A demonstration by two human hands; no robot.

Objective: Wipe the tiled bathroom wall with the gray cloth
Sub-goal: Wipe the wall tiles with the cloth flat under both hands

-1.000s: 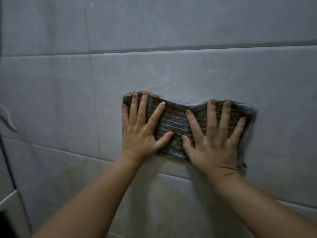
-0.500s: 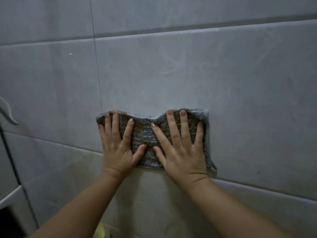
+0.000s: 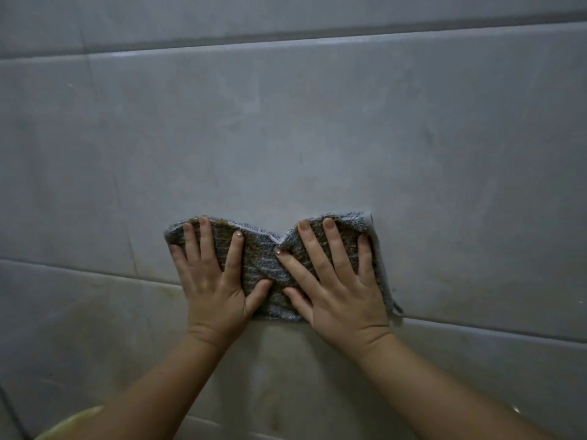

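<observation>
While two hands press flat on it, one cloth [image 3: 263, 265] lies spread against the wall [image 3: 317, 122], a little below the middle of the view, its lower edge just above a long horizontal joint between tiles. On the cloth's left half, the left hand [image 3: 212, 293] rests with four fingers [image 3: 233, 255] straight and splayed and its thumb angled right. On the right half, the right hand [image 3: 343, 296] lies the same way, thumb angled left. Neither hand curls round or pinches the cloth, and the two thumbs are close but apart. Between the hands the cloth bunches, its top edge dipping into a notch. One small loop [image 3: 397, 308] hangs at its lower right corner. A second horizontal joint runs near the top, and one vertical joint stands left of the cloth. One yellow thing [image 3: 73, 420], blurred, shows at the near left edge.
</observation>
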